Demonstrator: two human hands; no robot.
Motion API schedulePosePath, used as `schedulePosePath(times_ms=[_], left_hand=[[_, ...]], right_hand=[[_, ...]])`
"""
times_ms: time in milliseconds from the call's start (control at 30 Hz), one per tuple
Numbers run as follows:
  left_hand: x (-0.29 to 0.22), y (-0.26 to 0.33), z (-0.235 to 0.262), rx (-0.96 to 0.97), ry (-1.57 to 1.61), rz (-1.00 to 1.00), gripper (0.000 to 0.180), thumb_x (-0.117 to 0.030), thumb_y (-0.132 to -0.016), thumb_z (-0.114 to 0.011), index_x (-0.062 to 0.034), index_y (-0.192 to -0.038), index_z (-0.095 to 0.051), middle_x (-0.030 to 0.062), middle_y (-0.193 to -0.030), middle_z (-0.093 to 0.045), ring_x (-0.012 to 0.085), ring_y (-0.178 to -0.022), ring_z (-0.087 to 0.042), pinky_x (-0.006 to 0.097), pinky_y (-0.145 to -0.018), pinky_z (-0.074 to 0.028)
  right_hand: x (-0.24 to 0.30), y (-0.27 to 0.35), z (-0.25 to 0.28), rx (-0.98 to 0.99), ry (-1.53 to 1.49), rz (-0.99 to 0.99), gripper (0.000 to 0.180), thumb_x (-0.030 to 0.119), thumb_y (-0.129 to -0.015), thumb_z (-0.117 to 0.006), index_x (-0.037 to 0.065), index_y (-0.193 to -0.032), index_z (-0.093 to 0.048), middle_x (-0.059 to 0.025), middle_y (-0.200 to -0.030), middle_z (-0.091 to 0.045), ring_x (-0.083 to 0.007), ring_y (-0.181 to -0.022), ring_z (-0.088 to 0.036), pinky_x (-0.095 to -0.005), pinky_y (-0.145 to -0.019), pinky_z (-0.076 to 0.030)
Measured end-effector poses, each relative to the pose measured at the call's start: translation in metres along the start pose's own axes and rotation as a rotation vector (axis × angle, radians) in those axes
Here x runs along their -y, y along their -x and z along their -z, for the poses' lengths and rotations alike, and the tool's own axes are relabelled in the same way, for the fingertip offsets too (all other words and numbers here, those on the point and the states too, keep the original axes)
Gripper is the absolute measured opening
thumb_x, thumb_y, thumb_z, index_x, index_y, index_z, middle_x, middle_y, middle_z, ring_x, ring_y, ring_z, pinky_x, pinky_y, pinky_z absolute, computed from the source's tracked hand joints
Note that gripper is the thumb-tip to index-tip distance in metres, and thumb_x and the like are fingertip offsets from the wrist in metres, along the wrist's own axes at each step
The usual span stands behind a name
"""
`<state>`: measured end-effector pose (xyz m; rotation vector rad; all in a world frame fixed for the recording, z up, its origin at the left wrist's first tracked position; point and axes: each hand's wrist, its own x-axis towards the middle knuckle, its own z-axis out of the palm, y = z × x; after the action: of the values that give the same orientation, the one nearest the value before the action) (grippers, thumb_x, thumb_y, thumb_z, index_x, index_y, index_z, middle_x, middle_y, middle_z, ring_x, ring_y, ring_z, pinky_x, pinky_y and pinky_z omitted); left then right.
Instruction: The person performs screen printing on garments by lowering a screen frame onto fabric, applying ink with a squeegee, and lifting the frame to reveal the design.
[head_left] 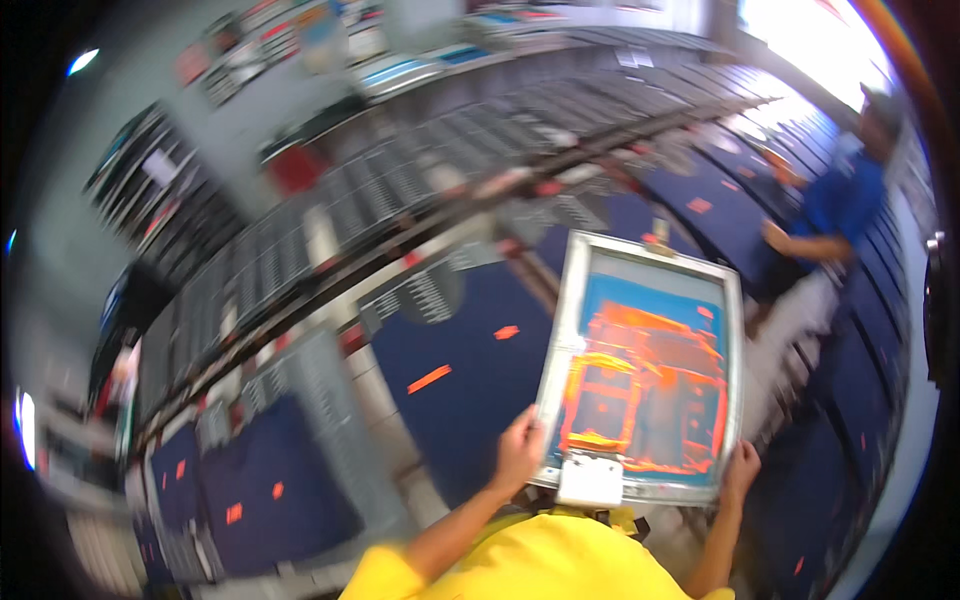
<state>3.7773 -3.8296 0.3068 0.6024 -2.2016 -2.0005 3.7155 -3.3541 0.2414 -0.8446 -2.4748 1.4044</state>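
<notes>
A screen-printing frame (652,350) is held up in front of me, tilted, with a pale metal border and a blue mesh smeared with bright orange ink. My left hand (520,452) grips its lower left edge, fingers closed around the rail. On the lower right edge, my right hand (740,470) is closed in the same way. A white plate (590,480) sits on the frame's bottom rail, between my hands. Just left of the frame, a navy fabric piece (455,375) with orange printed marks lies flat on a grey board.
More navy fabric (285,490) lies on a board at the lower left. Long rows of grey boards (380,185) run toward the back right. A person in a blue shirt (845,205) stands at the right beside navy fabric. A loaded rack (150,180) stands by the left wall.
</notes>
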Motion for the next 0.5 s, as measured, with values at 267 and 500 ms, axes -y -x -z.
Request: schedulePosePath(times_ms=[267,500], left_hand=[[0.006,-0.084,0.015,0.280,0.026,-0.193,0.044,-0.023,-0.107,-0.045,0.0120,-0.131,-0.055,0.0145,-0.124,-0.065,0.0203,-0.113,-0.061,0.033,-0.100,-0.047],[0.001,-0.113,-0.081,0.548,-0.014,-0.152,0.046,-0.026,-0.107,-0.044,0.0100,-0.133,-0.055,0.0150,-0.125,-0.064,0.0186,-0.112,-0.062,0.031,-0.100,-0.047]], right_hand=[[0.016,0.093,-0.020,-0.297,-0.282,0.004,0.023,0.004,-0.089,-0.060,-0.005,-0.107,-0.071,-0.0073,-0.095,-0.073,-0.0121,-0.085,-0.064,-0.0268,-0.080,-0.051],[-0.001,0.136,0.043,-0.536,-0.345,-0.099,0.027,0.002,-0.088,-0.056,-0.005,-0.110,-0.070,-0.0087,-0.099,-0.073,-0.0134,-0.088,-0.065,-0.0274,-0.082,-0.051]])
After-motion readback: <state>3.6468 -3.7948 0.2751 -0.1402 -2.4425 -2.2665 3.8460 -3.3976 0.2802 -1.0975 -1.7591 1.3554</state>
